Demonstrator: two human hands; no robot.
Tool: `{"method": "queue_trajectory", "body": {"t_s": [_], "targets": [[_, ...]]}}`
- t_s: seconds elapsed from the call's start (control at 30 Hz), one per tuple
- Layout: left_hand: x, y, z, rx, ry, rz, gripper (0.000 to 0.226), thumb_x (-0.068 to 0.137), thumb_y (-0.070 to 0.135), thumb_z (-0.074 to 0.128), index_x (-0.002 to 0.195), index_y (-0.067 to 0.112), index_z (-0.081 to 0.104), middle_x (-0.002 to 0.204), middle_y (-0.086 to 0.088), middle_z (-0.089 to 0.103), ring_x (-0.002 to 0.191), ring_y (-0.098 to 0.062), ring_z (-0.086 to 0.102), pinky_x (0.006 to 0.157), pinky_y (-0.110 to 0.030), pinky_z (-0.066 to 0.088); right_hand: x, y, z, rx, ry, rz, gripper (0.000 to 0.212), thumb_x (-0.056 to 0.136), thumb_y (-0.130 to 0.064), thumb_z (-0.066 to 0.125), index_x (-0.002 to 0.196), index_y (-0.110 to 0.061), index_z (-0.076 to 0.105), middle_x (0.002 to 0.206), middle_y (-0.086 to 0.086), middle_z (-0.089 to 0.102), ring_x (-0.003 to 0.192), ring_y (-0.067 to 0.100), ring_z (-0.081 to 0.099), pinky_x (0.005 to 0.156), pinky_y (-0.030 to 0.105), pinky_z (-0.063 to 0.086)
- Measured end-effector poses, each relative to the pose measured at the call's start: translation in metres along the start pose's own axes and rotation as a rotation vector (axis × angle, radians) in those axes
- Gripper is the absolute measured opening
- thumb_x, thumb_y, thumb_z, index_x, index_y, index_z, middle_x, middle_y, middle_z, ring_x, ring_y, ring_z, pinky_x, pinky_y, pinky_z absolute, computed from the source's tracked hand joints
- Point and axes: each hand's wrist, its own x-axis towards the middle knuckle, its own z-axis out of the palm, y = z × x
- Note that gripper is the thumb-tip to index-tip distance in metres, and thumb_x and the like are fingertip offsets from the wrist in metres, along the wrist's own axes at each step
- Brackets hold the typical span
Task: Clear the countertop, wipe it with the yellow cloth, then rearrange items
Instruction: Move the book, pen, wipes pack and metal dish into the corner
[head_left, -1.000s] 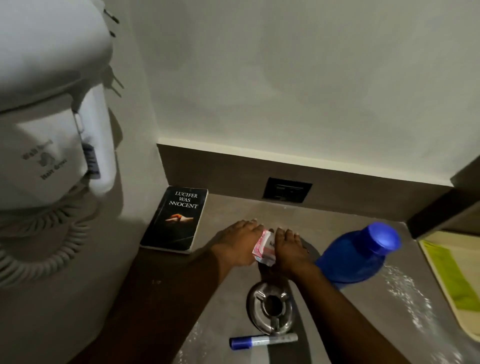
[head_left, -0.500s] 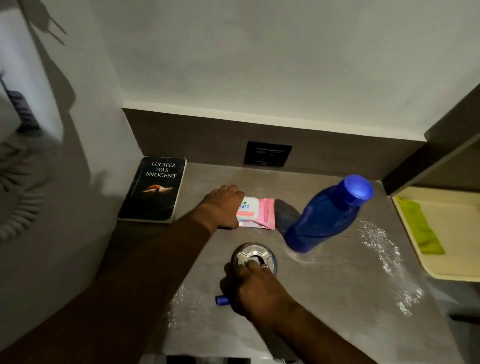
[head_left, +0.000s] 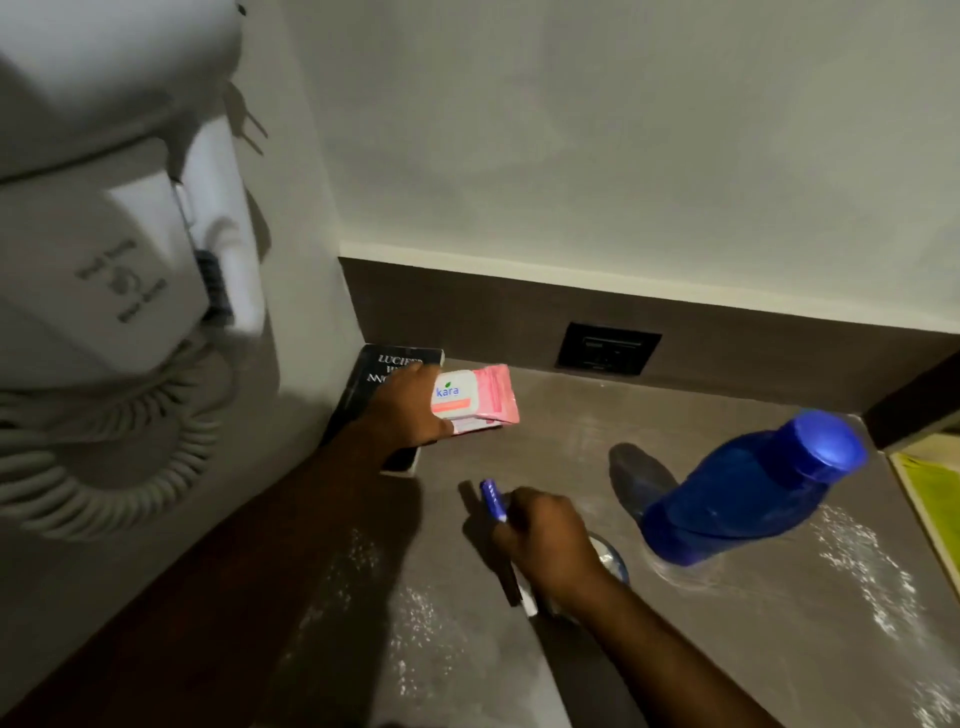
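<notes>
My left hand (head_left: 410, 410) grips a pink and white wipes pack (head_left: 475, 397) and holds it just above the right edge of a black book (head_left: 374, 384) in the back left corner of the grey countertop (head_left: 571, 431). My right hand (head_left: 550, 540) is closed around a blue-capped marker (head_left: 493, 500), lifted off the counter. A small metal ashtray (head_left: 610, 558) peeks out from under that hand. A blue bottle (head_left: 748, 493) stands to the right. The yellow cloth (head_left: 932, 483) lies in a tray at the right edge.
White powder (head_left: 857, 571) is scattered over the counter to the right and in front. A wall hair dryer (head_left: 114, 260) with a coiled cord hangs at the left. A black socket (head_left: 608, 354) sits in the dark backsplash.
My left hand has carried the wipes pack left and back toward the book. My right hand has picked the marker up off the counter. The head view has swung left.
</notes>
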Motion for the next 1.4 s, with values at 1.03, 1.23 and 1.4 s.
{"method": "queue_trajectory", "body": {"t_s": [1.03,1.23,1.4], "targets": [[-0.023,-0.040,0.009,0.096,0.246,-0.342,0.040,0.093,0.044,0.048,0.117,0.013,0.060,0.123,-0.010,0.054,0.105,-0.028,0.057,0.086,-0.037,0.046,0.195,-0.072,0.051,0.411,0.194,0.219,0.019,0.086,-0.029,0.068,0.083,-0.011,0.066,0.086,0.016,0.072,0.081,0.034,0.070,0.079,0.049,0.058],[-0.068,0.021,0.039,-0.203,0.136,-0.156,0.017,0.088,0.018,0.055,0.087,0.008,0.070,0.093,-0.014,0.069,0.091,-0.030,0.064,0.078,-0.030,0.044,0.126,-0.024,-0.010,0.427,0.313,0.243,0.012,0.090,-0.021,0.063,0.079,-0.016,0.063,0.088,0.007,0.069,0.081,0.023,0.067,0.079,0.042,0.059],[-0.100,0.074,0.077,-0.355,-0.130,-0.123,0.017,0.086,0.024,0.062,0.094,0.014,0.074,0.102,-0.001,0.074,0.096,-0.017,0.066,0.066,-0.011,0.032,0.029,0.036,-0.027,0.004,0.353,0.312,0.009,0.094,-0.027,0.056,0.094,-0.019,0.061,0.095,0.004,0.065,0.077,0.014,0.057,0.072,0.028,0.045]]}}
